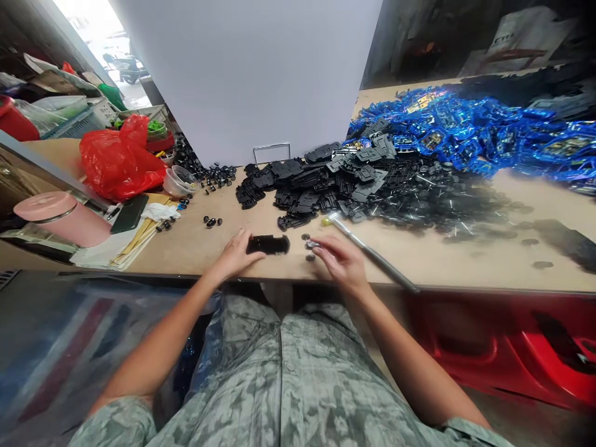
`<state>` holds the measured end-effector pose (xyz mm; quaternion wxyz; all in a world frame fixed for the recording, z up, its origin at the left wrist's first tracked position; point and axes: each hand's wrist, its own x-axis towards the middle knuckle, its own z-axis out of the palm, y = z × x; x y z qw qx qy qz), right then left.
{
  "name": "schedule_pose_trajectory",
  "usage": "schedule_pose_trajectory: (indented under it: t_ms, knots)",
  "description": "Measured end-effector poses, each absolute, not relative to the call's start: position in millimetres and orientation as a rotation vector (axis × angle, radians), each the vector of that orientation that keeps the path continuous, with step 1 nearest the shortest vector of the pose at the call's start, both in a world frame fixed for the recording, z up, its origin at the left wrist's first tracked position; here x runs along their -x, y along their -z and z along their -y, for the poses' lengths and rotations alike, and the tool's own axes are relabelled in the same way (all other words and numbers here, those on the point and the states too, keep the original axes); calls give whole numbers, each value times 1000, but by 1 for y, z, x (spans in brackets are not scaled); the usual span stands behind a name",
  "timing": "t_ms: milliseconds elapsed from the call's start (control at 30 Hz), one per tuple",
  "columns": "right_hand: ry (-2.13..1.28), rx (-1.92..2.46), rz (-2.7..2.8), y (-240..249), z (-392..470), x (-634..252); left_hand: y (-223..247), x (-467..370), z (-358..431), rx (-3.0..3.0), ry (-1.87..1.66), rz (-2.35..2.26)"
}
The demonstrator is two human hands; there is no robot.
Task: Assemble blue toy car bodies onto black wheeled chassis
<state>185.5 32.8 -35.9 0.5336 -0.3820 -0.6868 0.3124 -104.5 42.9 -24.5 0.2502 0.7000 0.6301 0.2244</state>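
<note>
My left hand [239, 253] grips the left end of a black plastic toy car chassis [272, 244], which lies on the table close to the front edge. Just to the right, my right hand [342, 257] pinches a small wheel axle [311, 246] with a black wheel at each end. The axle is apart from the chassis. A hammer [372, 251] with a yellowish tip lies beside my right hand, its handle slanting toward the table edge. Behind both hands spreads a heap of black chassis plates [298, 180].
Loose wheel axles [419, 192] are piled right of the plates, with blue shiny car bodies [447, 124] behind. At left are a red plastic bag [121, 161], a pink bottle [63, 220], a phone [129, 214] and a small tub [180, 181]. A white panel [261, 74] stands at the back.
</note>
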Motion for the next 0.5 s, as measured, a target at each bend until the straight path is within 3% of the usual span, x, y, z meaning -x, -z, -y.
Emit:
schedule_pose_trajectory:
  t_ms: [300,500]
  knots:
    - [-565,802,1863,46,-42,-175,18,82,-29,-988,-678,-982]
    - [-515,862,1947,64,-46,-171,27,67,-24,-681,-879,-906]
